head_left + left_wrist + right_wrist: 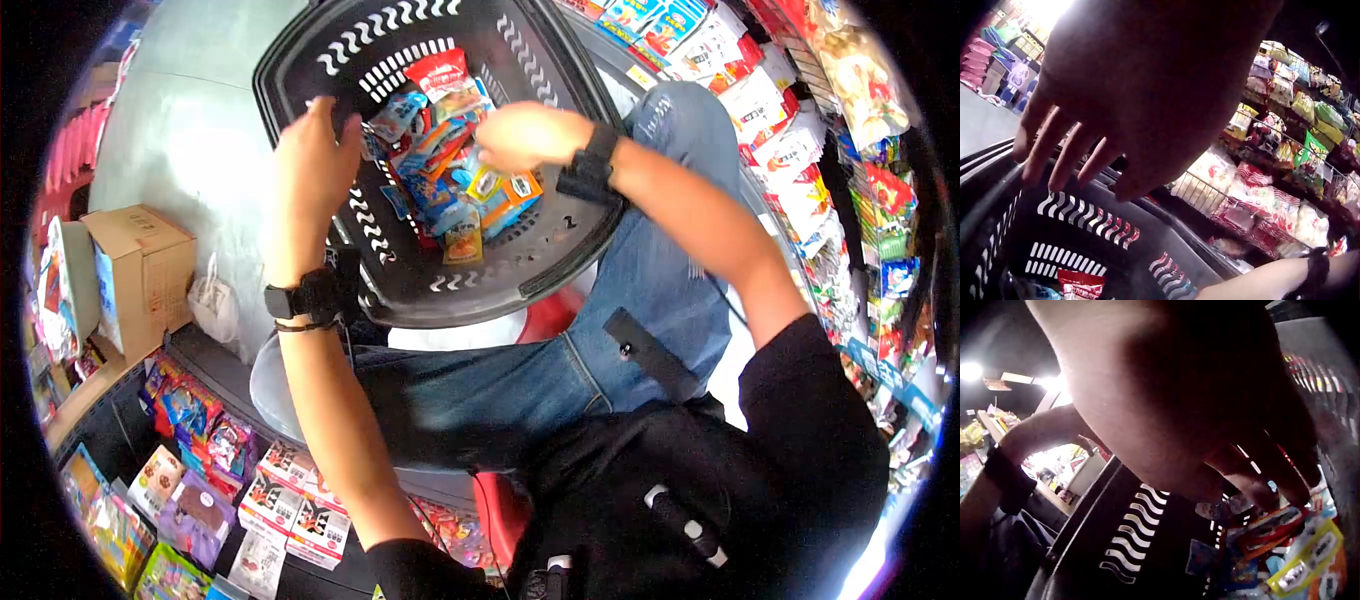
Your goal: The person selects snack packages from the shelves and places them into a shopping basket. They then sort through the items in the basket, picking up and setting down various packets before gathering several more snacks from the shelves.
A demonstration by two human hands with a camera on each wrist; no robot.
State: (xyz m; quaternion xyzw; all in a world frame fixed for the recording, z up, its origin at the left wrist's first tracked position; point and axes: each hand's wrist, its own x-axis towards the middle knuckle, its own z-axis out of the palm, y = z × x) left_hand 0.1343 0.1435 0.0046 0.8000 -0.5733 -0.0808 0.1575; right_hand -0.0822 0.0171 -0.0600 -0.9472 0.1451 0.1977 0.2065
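Note:
A black plastic basket [400,285] holds a heap of small snack packets [440,170], among them a red packet [437,72] and a yellow-and-orange one [520,188]. Over the basket's left side, the left hand [315,170] is raised with nothing in it; in the left wrist view this hand [1135,81] has its fingers spread and loosely bent above the rim. The right hand [535,135] is over the right of the heap. In the right wrist view, the right hand [1197,394] has its loosely bent fingers at the packets; whether they touch any is unclear.
The basket stands in front of the person's jeans-covered legs [480,400]. Snack shelves [790,150] line the right side. A cardboard box [145,265] and a white plastic bag [213,305] are on the left, with boxed and bagged goods [295,505] at the lower left.

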